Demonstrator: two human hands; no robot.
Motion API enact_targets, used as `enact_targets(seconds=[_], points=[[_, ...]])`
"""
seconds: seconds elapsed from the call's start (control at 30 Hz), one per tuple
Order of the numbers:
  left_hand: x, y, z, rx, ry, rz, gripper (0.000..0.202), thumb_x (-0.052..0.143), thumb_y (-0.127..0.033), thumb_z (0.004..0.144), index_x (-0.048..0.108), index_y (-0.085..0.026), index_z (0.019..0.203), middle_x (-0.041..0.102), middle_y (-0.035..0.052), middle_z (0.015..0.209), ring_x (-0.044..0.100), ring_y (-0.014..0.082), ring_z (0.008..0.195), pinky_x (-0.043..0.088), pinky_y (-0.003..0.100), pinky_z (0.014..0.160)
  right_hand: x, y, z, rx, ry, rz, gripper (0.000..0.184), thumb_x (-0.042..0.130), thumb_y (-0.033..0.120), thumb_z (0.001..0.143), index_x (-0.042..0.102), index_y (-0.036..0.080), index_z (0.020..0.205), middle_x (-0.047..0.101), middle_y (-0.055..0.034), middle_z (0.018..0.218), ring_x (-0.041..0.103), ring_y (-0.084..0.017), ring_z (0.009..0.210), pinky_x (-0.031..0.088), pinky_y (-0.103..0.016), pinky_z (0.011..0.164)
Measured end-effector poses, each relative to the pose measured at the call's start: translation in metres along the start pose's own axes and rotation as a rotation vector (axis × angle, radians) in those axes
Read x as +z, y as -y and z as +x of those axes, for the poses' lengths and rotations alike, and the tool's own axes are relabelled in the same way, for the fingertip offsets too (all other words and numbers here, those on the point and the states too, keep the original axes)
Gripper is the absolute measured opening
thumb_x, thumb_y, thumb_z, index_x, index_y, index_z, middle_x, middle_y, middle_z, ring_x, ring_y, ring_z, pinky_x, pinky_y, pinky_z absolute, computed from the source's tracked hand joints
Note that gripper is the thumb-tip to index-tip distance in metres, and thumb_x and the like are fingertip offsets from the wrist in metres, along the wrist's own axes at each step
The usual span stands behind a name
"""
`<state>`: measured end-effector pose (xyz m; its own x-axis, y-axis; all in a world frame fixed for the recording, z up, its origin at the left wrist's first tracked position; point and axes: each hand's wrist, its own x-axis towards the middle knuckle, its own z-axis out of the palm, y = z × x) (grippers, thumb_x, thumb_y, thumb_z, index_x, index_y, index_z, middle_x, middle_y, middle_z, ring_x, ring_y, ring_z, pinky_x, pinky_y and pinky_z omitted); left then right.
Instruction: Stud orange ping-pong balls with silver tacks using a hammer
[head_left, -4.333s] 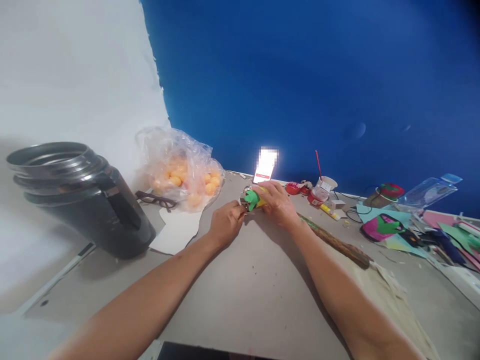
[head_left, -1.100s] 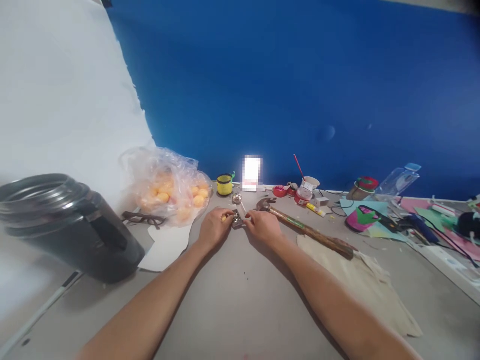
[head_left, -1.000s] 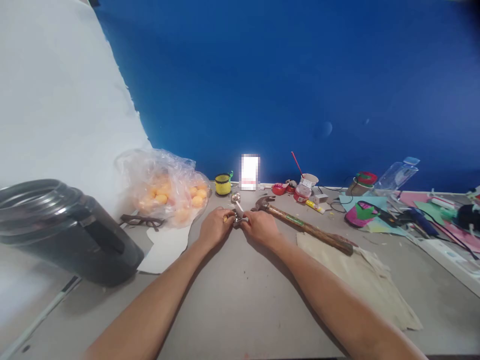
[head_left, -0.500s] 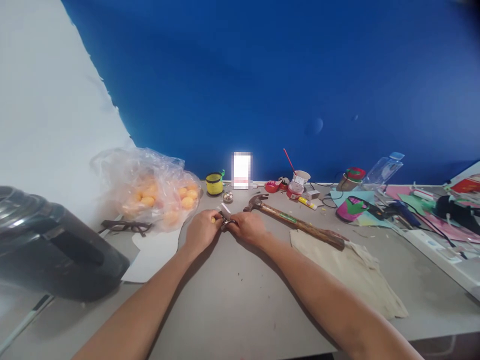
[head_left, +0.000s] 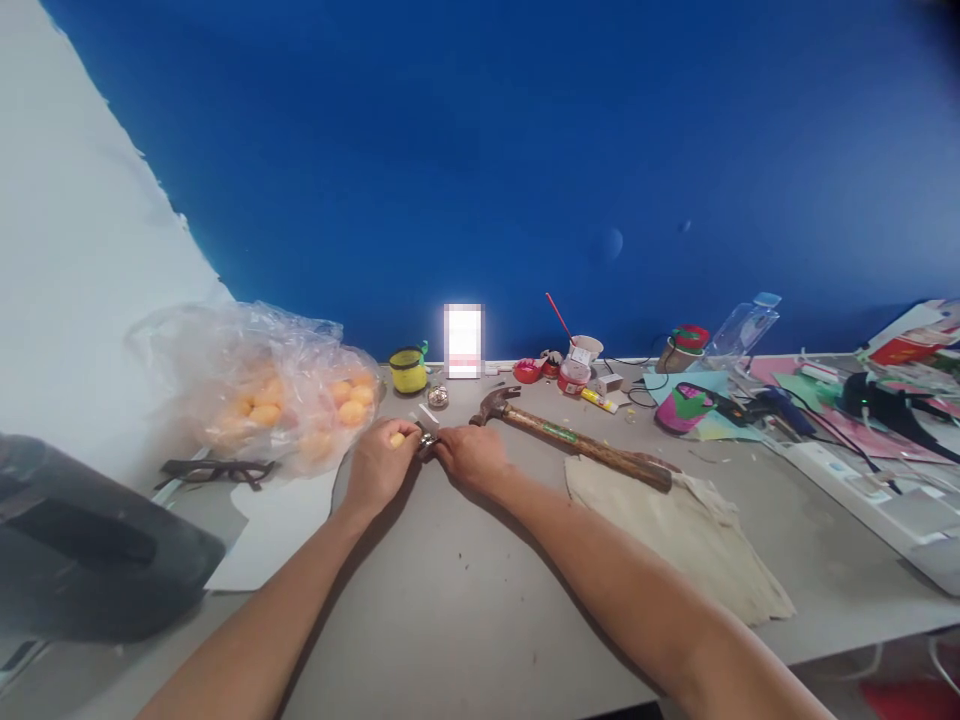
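Near the middle of the grey table (head_left: 450,620), both my hands meet around a small shiny metal piece (head_left: 427,442), too small to name. My left hand (head_left: 377,468) is closed on its left side, and something yellowish shows by its fingertips. From the other side, the fingers of my right hand (head_left: 472,456) pinch the same piece. A thin white strip (head_left: 430,415) lies just beyond the fingertips. Behind it sits a small round silvery thing (head_left: 438,397). A claw hammer (head_left: 570,436) with a wooden handle rests to the right of my right hand.
Left are a dark cylinder (head_left: 97,550), eyeglasses (head_left: 217,472) and a plastic bag of orange fruit (head_left: 262,400). A yellow container (head_left: 407,371) and glowing screen (head_left: 464,340) stand by the wall. A beige cloth (head_left: 675,540) and power strip (head_left: 862,500) lie right.
The view has turned slightly to the right, so everything sits further left in the picture. Both hands keep hold of the metal piece, with a slight shift of the fingers.
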<state>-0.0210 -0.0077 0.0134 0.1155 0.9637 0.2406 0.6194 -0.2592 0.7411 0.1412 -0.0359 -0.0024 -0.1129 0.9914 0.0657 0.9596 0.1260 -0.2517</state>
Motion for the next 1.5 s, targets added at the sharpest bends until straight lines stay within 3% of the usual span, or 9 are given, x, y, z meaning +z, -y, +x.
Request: enact_targets(seconds=[0.13, 0.27, 0.4, 0.63, 0.87, 1.1, 1.23, 1.37, 1.5], points=[[-0.001, 0.0, -0.001, -0.207, 0.028, -0.39, 0.021, 0.071, -0.04, 0.071, 0.073, -0.02, 0.076, 0.06, -0.0028, 0.058, 0.054, 0.0151, 0.059, 0.042, 0.026, 0.06, -0.004, -0.002, -0.003, 0.065, -0.13, 0.156, 0.027, 0.052, 0.038, 0.101, 0.076, 0.025, 0.1, 0.079, -0.006, 0.102, 0.071, -0.022, 0.093, 0.046, -0.029, 0.077], [0.001, -0.003, -0.002, -0.261, 0.166, -0.768, 0.03, 0.077, -0.045, 0.067, 0.067, -0.017, 0.072, 0.057, -0.0032, 0.059, 0.048, 0.0105, 0.054, 0.034, 0.022, 0.051, -0.01, -0.004, -0.006, 0.045, -0.357, 0.573, 0.02, 0.058, 0.033, 0.095, 0.075, 0.022, 0.095, 0.077, -0.0021, 0.091, 0.065, -0.015, 0.075, 0.047, -0.025, 0.071], [0.001, -0.007, -0.006, -0.262, 0.239, -0.871, 0.029, 0.079, -0.042, 0.068, 0.065, -0.016, 0.068, 0.056, -0.0028, 0.056, 0.046, 0.0091, 0.053, 0.032, 0.021, 0.05, -0.009, -0.002, -0.009, -0.074, -0.44, 0.905, 0.027, 0.074, 0.036, 0.082, 0.074, 0.02, 0.103, 0.074, -0.0004, 0.088, 0.056, -0.011, 0.06, 0.049, -0.024, 0.063], [0.002, -0.007, -0.011, -0.292, 0.352, -0.925, 0.034, 0.082, -0.043, 0.067, 0.064, -0.015, 0.068, 0.053, -0.0026, 0.056, 0.045, 0.0083, 0.051, 0.031, 0.02, 0.048, 0.0, 0.004, -0.01, -0.152, -0.483, 0.989, 0.014, 0.072, 0.032, 0.081, 0.078, 0.02, 0.086, 0.075, -0.0016, 0.08, 0.059, -0.012, 0.062, 0.049, -0.025, 0.064], [0.005, -0.004, -0.014, -0.256, 0.367, -0.865, 0.041, 0.079, -0.052, 0.074, 0.063, -0.014, 0.07, 0.061, 0.0009, 0.067, 0.048, 0.0078, 0.051, 0.034, 0.021, 0.048, -0.01, -0.001, -0.009, -0.036, -0.417, 1.11, 0.018, 0.071, 0.035, 0.077, 0.074, 0.018, 0.078, 0.07, -0.0004, 0.069, 0.054, -0.012, 0.057, 0.044, -0.025, 0.057], [0.011, -0.006, -0.025, -0.254, 0.67, -0.795, 0.055, 0.07, -0.067, 0.082, 0.067, -0.013, 0.094, 0.061, 0.0006, 0.063, 0.046, 0.0079, 0.045, 0.027, 0.02, 0.043, -0.014, -0.03, 0.0, 0.189, -0.291, 1.443, 0.03, 0.081, 0.044, 0.067, 0.065, 0.018, 0.072, 0.051, 0.0068, 0.049, 0.038, -0.007, 0.044, 0.031, -0.023, 0.045], [0.013, -0.007, -0.024, -0.346, 0.602, -0.852, 0.061, 0.077, -0.06, 0.08, 0.06, -0.016, 0.117, 0.063, -0.0003, 0.067, 0.046, 0.0079, 0.045, 0.028, 0.019, 0.043, -0.012, -0.044, 0.005, 0.202, -0.205, 1.65, 0.04, 0.089, 0.046, 0.059, 0.063, 0.018, 0.07, 0.055, 0.0049, 0.057, 0.039, -0.005, 0.047, 0.028, -0.02, 0.044], [0.012, -0.008, -0.023, -0.4, 0.554, -0.883, 0.062, 0.077, -0.056, 0.081, 0.055, -0.017, 0.123, 0.066, 0.0004, 0.069, 0.046, 0.0083, 0.044, 0.03, 0.019, 0.043, -0.011, -0.049, 0.006, 0.221, -0.175, 1.689, 0.047, 0.093, 0.05, 0.056, 0.066, 0.017, 0.073, 0.067, -0.0017, 0.075, 0.045, -0.005, 0.052, 0.029, -0.018, 0.044], [0.012, -0.007, -0.023, -0.408, 0.553, -0.883, 0.062, 0.076, -0.055, 0.082, 0.053, -0.019, 0.127, 0.067, 0.0008, 0.071, 0.046, 0.0088, 0.044, 0.031, 0.02, 0.043, -0.009, -0.05, 0.006, 0.232, -0.14, 1.675, 0.048, 0.095, 0.051, 0.056, 0.067, 0.016, 0.074, 0.068, -0.0023, 0.076, 0.046, -0.004, 0.052, 0.031, -0.018, 0.043]])
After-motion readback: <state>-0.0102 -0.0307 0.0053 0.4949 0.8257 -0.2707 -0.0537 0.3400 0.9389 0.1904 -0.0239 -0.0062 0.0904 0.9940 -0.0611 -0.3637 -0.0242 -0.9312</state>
